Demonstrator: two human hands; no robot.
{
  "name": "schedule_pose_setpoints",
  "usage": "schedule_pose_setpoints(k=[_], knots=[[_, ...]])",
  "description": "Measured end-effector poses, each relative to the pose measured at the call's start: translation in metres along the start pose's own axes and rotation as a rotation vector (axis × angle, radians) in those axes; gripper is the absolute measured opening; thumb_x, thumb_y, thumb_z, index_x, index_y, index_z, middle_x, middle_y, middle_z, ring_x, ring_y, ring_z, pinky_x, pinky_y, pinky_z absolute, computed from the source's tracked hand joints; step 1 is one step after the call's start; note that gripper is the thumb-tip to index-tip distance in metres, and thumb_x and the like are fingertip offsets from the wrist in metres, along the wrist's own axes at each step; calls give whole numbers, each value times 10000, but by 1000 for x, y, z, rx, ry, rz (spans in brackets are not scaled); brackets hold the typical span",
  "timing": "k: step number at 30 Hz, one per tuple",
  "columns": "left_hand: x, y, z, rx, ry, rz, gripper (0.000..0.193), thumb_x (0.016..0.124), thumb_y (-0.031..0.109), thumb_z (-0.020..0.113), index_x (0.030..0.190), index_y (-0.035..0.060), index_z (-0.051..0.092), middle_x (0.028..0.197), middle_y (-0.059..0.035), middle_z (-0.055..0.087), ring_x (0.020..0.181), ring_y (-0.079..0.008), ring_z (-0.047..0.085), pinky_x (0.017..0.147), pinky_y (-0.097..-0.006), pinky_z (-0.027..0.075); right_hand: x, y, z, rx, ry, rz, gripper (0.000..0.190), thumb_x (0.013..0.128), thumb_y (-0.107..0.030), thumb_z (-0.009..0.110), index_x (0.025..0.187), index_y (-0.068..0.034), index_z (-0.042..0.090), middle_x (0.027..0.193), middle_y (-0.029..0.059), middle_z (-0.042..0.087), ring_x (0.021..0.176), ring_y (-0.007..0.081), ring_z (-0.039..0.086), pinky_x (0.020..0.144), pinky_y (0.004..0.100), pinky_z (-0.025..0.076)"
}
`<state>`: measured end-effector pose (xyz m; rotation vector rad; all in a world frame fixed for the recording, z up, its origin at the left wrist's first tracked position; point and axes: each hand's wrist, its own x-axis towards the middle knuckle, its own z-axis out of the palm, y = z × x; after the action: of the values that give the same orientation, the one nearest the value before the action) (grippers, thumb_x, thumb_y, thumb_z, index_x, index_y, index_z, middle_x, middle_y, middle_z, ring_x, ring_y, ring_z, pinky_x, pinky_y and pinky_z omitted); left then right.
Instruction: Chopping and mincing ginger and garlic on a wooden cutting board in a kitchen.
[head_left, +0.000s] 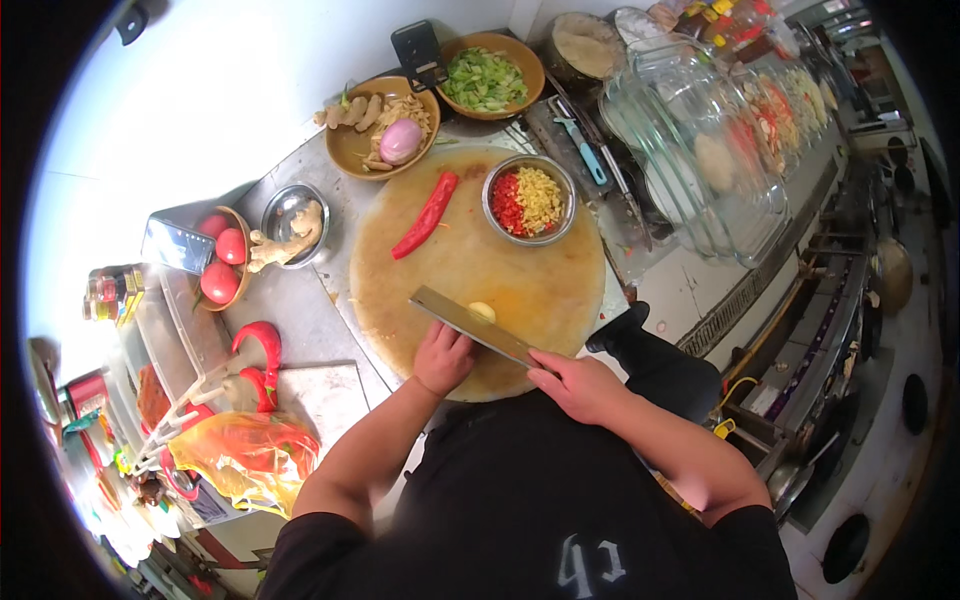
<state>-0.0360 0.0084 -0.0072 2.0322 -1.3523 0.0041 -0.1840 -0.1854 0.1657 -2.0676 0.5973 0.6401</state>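
A large round cutting board (480, 262) lies before me. My right hand (574, 379) grips a wide-bladed cleaver (472, 326) that slants across the near part of the board. My left hand (444, 356) is at the near side of the blade, its fingertips partly hidden by it; whether it holds anything cannot be seen. Just beyond the blade shows a small pale yellow piece, perhaps ginger or garlic (482, 310). Farther off lie a red chili pepper (425, 216) and a steel bowl (529, 238) with chopped red and yellow bits.
Brown bowls hold green slices (484, 81), a shallot or onion (401, 141) with ginger, and tomatoes (220, 283). Ginger root (289, 238) rests across a small steel bowl. Right of the board are a blue-handled peeler (585, 154) and stacked glass dishes (690, 150); a plastic bag (244, 457) lies left.
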Motion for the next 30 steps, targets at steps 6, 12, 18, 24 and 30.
schedule_pose_setpoints(k=[6,12,18,24,30], knots=[[-2,2,-3,-65,-58,-60,489,664,40,733,1150,77,685,1214,-168,624,1149,-399,609,954,-439,546,-47,22,-10,-56,-51,98,518,1039,-498,480,1377,-115,564,1027,219,716,938,435,682,832,498,539],[1,-4,-3,-60,-19,2,488,663,30,738,1147,47,677,1209,-172,621,1145,-397,609,957,-450,544,-54,24,-11,-31,-45,65,509,1040,-493,482,1367,-110,558,1004,212,718,895,436,683,800,510,540],[4,1,-4,13,-5,11,458,679,42,737,1134,57,681,1163,-166,622,1100,-399,612,936,-448,546,-40,18,-10,-54,-66,53,493,1046,-487,469,1346,-104,552,935,232,707,856,453,672,763,532,524],[1,-2,-1,12,-14,10,433,695,40,734,1126,61,689,1132,-160,625,1058,-401,613,925,-446,544,-10,5,-4,-40,-55,17,501,1049,-489,453,1327,-86,557,948,254,702,874,463,671,780,541,521],[-2,-4,1,-11,-11,6,439,686,78,762,1116,56,677,1130,-163,625,1045,-402,608,917,-482,521,34,-12,15,4,5,-61,538,1045,-501,458,1339,-68,581,1002,255,707,904,459,675,816,529,527]])
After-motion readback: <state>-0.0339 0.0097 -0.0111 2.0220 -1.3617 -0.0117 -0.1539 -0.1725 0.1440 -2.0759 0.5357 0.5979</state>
